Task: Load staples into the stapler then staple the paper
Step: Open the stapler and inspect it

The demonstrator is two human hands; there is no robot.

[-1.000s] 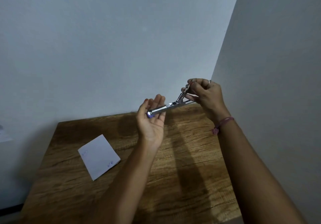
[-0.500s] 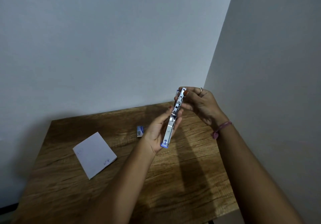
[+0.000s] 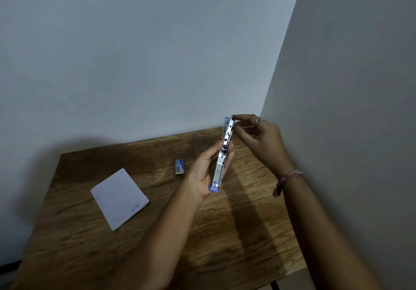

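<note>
A silver stapler [image 3: 222, 156] with blue plastic ends stands almost upright above the table, its metal underside facing me. My left hand [image 3: 206, 170] is wrapped around its lower half. My right hand [image 3: 258, 136] pinches the stapler's top end with thumb and forefinger; a ring sits on one finger. A small blue box of staples [image 3: 179, 166] lies on the wooden table [image 3: 157, 233] just left of my left hand. A folded white paper [image 3: 119, 198] with faint blue marks lies further left, flat on the table.
The table sits in a corner, with a pale wall behind it and another wall close on the right. A pink band [image 3: 287, 180] circles my right wrist. The table's front right edge shows near the bottom of the view.
The stapler was turned from nearly level to almost upright and lowered. My left hand changed from a flat palm under it to a grip on its lower half. The staple box came into view.
</note>
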